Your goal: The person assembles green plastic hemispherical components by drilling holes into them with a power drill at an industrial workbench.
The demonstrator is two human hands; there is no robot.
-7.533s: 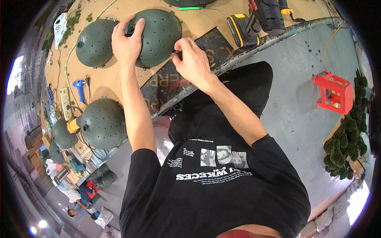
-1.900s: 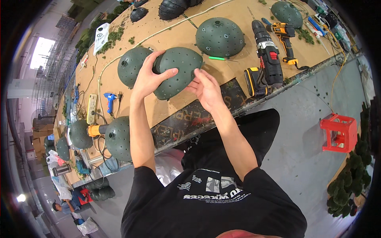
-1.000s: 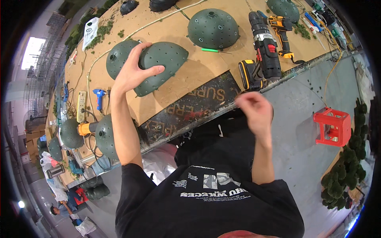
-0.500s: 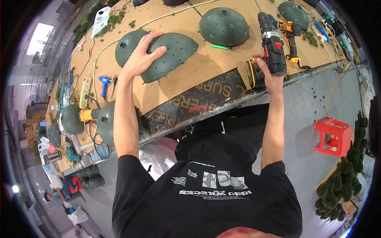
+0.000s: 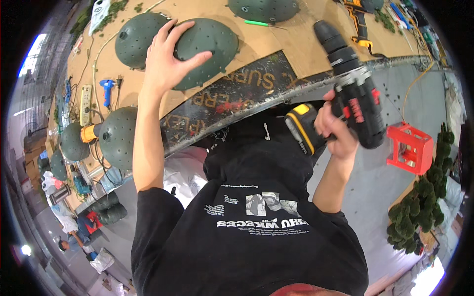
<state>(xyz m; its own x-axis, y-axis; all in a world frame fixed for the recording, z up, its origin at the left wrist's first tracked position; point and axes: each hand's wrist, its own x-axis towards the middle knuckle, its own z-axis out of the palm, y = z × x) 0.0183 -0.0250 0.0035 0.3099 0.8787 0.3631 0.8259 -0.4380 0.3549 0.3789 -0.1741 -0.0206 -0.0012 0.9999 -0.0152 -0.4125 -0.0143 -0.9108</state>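
My right hand is wrapped round the grip of a black cordless drill, raised off the table near its front edge. The yellow-and-black battery sticks out to the left of that hand, and the chuck points up and away. At the left, my left hand lies over the left side of a dark green perforated dome, fingers spread and thumb lifted apart. Another dark green dome sits just left of my fingers. The drill's tip is close to no dome.
A third dome sits at the far side, by a green-handled thin tool. A yellow-and-black drill lies at the far right. A blue glue gun and power strip are on the left. A red stool stands on the floor.
My right hand has lifted the black drill off the table and brought it nearer to me. Under my left hand the dome has turned and now lies flatter; the hand has spread wider.
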